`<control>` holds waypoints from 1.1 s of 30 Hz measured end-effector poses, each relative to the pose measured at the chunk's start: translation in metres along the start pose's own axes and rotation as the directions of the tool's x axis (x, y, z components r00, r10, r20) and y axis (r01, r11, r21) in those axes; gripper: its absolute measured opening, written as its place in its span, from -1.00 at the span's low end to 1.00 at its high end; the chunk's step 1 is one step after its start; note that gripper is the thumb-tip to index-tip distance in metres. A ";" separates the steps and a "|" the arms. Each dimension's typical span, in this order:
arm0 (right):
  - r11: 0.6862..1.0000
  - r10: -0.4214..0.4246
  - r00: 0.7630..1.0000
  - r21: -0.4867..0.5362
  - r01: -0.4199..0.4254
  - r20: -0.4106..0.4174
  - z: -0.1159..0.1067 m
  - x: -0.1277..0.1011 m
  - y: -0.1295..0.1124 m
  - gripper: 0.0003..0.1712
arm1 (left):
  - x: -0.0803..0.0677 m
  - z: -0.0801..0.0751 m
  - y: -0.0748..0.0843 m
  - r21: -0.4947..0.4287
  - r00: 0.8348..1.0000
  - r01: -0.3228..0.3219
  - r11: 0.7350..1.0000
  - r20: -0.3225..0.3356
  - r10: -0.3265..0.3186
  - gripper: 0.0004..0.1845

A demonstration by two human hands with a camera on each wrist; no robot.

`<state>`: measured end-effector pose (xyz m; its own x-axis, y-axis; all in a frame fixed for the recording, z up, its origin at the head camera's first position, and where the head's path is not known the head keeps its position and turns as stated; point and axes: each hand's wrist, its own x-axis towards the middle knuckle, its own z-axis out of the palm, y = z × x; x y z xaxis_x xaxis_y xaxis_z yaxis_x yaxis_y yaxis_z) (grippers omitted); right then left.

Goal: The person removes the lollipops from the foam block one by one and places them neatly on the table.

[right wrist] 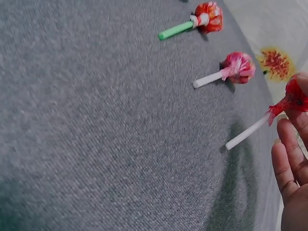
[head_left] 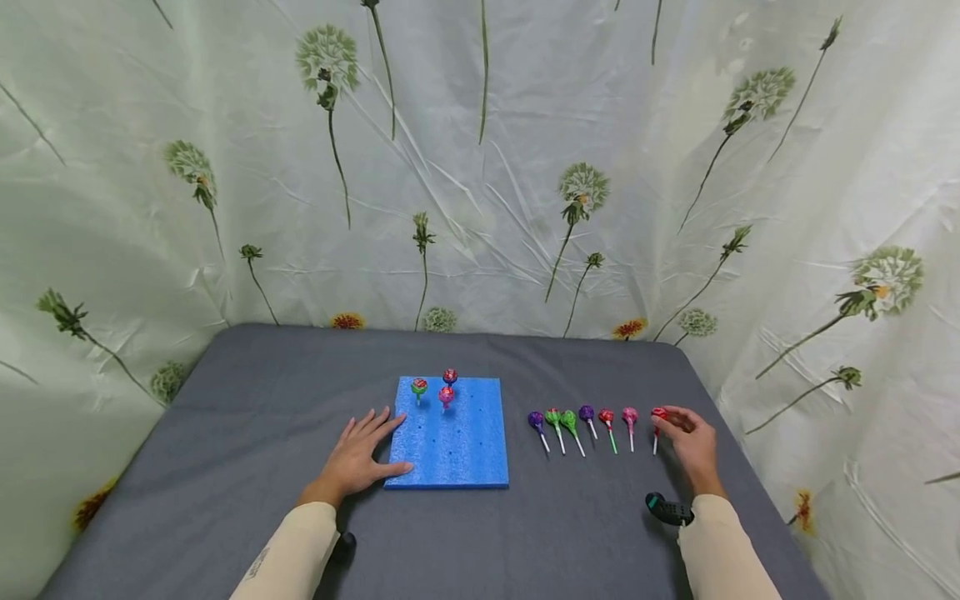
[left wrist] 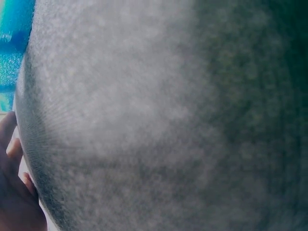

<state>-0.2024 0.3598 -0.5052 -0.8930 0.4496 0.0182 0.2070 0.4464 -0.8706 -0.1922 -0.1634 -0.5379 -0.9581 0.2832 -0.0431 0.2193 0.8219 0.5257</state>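
My right hand [head_left: 692,442] pinches the wrapped head of a red lollipop [right wrist: 293,98] at the right end of a row; its white stick points down toward the cloth. Spread fingers of my left hand [head_left: 358,458] rest on the left edge of a blue foam board [head_left: 468,454]. Three lollipops stand upright in the board's upper part: a green and red one [head_left: 418,387], a dark red one [head_left: 450,377] and a pink-red one [head_left: 446,395]. In the right wrist view, a pink lollipop [right wrist: 238,68] and a red one with a green stick [right wrist: 209,17] lie beside the held one.
Left of the pinched lollipop, several more lie in a row, among them a purple one [head_left: 536,420] and a green one [head_left: 568,418]. Small holes dot the board. Grey cloth [head_left: 540,533] covers the table, and a flowered curtain [head_left: 495,183] hangs behind it.
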 end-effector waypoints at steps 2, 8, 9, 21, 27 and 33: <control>0.999 -0.012 1.000 -0.047 0.013 0.015 0.002 0.003 0.001 -0.56 | 0.000 -0.001 -0.001 0.002 1.000 0.008 1.000 0.004 -0.008 -0.03; 0.990 -0.032 0.999 -0.140 0.035 0.018 0.007 0.009 0.005 -0.60 | 0.002 -0.002 -0.002 0.013 1.000 0.010 1.000 0.002 -0.010 -0.03; 0.988 -0.033 0.999 -0.151 0.035 0.011 0.008 0.010 0.006 -0.60 | 0.002 -0.003 -0.002 0.013 1.000 0.009 1.000 0.003 -0.009 -0.03; 0.976 -0.019 0.999 -0.219 0.010 -0.042 0.021 0.016 0.015 -0.65 | 0.002 -0.004 0.000 0.019 1.000 0.021 1.000 0.012 -0.021 -0.03; 0.976 -0.030 0.998 -0.219 0.017 -0.055 0.025 0.018 0.020 -0.62 | 0.001 -0.004 -0.001 0.008 1.000 0.015 1.000 0.012 -0.015 -0.03; 0.975 -0.049 0.995 -0.222 0.029 -0.086 0.028 0.018 0.022 -0.64 | 0.000 -0.001 -0.001 0.005 1.000 0.013 1.000 -0.001 -0.013 -0.04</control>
<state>-0.2253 0.3565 -0.5375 -0.8644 0.4921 0.1028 0.2647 0.6194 -0.7391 -0.1924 -0.1647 -0.5375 -0.9611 0.2720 -0.0485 0.2081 0.8281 0.5205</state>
